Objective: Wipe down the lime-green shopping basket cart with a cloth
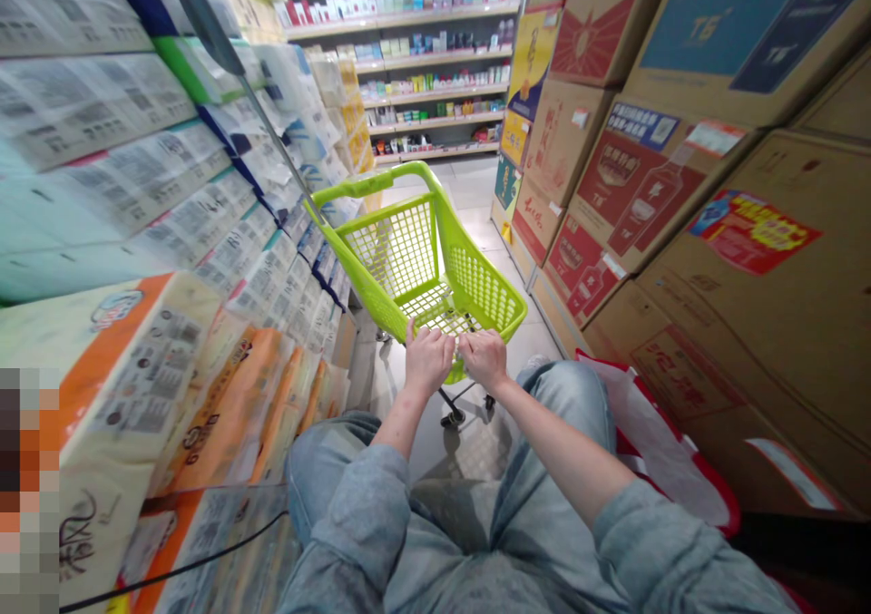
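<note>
A lime-green plastic shopping cart (387, 242) with a lattice basket stands on the floor in front of me, its basket showing nothing inside. My left hand (428, 360) is closed over the cart's near rim, index finger slightly raised. Close beside it, my right hand (483, 358) is wrapped round the same rim. A long grey pole (272, 133) rises from the cart's left side toward the upper left. Below the basket, black wheels (452, 418) rest on the tiles.
Stacked tissue packs (197, 396) line the left side. Cardboard cartons (626, 188) are piled high on the right, with a red-edged white bag (660, 423) at their foot. Shelves of small boxed goods (435, 61) stand at the far end. A thin black cable (204, 555) crosses the lower left.
</note>
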`<state>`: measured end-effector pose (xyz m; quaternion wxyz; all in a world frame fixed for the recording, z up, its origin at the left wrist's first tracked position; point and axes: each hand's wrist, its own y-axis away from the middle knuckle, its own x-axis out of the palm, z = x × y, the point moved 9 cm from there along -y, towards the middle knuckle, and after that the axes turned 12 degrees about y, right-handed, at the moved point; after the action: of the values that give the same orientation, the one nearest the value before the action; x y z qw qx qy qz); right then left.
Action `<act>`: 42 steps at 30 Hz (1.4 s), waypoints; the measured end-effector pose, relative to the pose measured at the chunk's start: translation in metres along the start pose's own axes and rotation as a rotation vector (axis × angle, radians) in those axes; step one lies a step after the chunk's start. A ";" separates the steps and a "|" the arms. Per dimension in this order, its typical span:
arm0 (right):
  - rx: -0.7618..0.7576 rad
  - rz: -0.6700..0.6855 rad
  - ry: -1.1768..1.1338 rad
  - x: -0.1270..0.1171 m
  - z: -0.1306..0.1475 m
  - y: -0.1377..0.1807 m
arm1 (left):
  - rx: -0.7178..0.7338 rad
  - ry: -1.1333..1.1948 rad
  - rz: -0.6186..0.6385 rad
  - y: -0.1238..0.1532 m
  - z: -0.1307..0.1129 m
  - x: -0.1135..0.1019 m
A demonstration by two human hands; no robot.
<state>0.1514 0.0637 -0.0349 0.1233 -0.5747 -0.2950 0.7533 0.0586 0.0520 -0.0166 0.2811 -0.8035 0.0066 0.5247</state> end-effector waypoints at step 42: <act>0.232 -0.132 -0.028 -0.024 -0.003 0.047 | 0.069 -0.100 0.046 -0.018 0.012 -0.002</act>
<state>0.1690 0.0146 -0.0440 0.2344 -0.5254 -0.2447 0.7805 0.0527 0.0721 -0.0107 0.2967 -0.7657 0.0290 0.5700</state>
